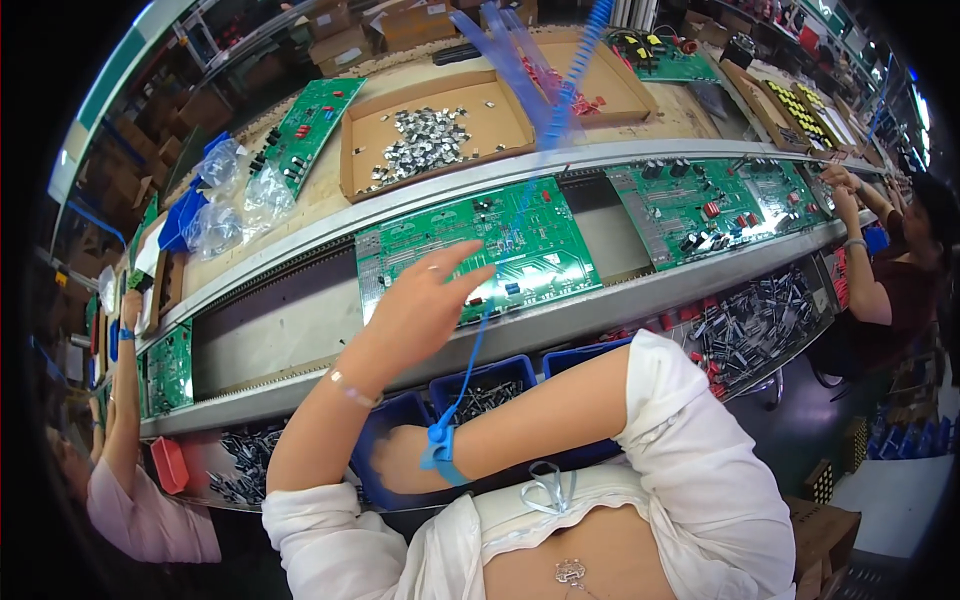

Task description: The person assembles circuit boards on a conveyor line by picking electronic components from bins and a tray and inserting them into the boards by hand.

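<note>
My left hand (422, 308) hangs above the near left part of a green circuit board (545, 245) on the rail line. Its fingers are stretched out and apart, and I see nothing held between them. The board carries small parts, among them a blue block (513, 289) near its front edge. Crossing under the left arm, my right hand (402, 460) reaches down into a blue bin (408, 407) in front of the line. Its fingers are blurred and partly hidden in the bin. A blue wrist strap (440, 450) with a cord circles the right wrist.
Beside that bin sits another blue bin (485, 388) of small parts. Loose capacitors (750, 325) lie at the right. A cardboard tray (350, 170) of small metal parts stands behind the metal rail (300, 225). Co-workers sit on both sides. A blue coiled cord (575, 80) hangs overhead.
</note>
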`<state>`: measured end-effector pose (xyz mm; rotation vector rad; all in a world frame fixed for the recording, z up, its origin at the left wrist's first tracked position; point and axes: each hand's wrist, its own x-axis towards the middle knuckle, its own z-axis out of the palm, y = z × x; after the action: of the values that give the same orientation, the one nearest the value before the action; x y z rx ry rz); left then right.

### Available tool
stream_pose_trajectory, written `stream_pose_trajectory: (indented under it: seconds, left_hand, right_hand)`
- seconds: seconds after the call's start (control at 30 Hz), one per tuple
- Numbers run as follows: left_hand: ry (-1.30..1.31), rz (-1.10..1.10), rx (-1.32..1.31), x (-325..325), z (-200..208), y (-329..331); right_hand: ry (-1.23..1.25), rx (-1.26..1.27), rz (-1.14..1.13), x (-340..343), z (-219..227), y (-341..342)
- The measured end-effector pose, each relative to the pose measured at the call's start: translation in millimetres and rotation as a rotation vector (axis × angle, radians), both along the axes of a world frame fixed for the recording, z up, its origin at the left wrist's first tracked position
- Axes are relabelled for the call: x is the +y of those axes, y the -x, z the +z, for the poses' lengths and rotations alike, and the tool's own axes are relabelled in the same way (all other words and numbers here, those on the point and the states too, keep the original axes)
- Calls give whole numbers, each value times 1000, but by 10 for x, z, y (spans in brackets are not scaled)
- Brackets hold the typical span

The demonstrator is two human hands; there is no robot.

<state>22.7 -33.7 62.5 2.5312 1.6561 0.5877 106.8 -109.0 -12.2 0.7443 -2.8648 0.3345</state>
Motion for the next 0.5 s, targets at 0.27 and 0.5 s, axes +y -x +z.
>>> stream_pose_trajectory:
  seconds: [0.27, 0.5]
  left_hand:
    - [-176, 325, -66, -1318, 176, 382]
    - [352, 334, 2, -2037, -201, 334]
  right_hand:
    - [415, -326, -50, 401, 541, -164]
    - [228, 8, -517, 1657, 566, -490]
